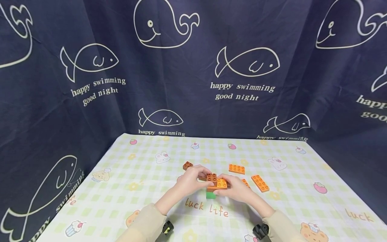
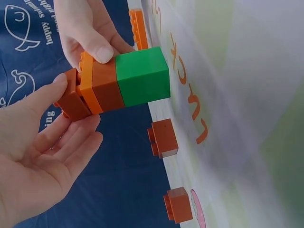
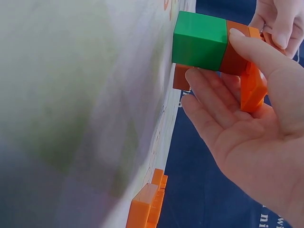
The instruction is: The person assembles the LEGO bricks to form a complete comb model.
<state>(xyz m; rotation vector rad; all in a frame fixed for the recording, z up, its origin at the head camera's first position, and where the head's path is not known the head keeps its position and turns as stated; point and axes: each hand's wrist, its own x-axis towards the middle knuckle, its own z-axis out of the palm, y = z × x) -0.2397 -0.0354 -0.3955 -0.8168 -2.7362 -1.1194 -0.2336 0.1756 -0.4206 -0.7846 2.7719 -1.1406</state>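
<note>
A stack of toy building bricks stands on the tablecloth between the two hands. Its bottom is a green brick (image 2: 142,76), with a brown brick (image 2: 107,85) on that and an orange plate (image 1: 222,183) above. My left hand (image 1: 193,179) pinches another brown brick (image 2: 76,97) between thumb and fingers at the top of the stack; this brick sits slightly tilted against the orange plate. From the other side my right hand (image 1: 235,189) grips the stack, its thumb on the lower brown brick and its fingers partly hidden behind.
Behind the left hand lies a loose brown brick (image 1: 187,165), and a second brown brick (image 2: 165,137) shows nearer the stack in the left wrist view. To the right are an orange plate (image 1: 237,168), another orange plate (image 1: 260,183) and a partly hidden orange piece (image 1: 245,182).
</note>
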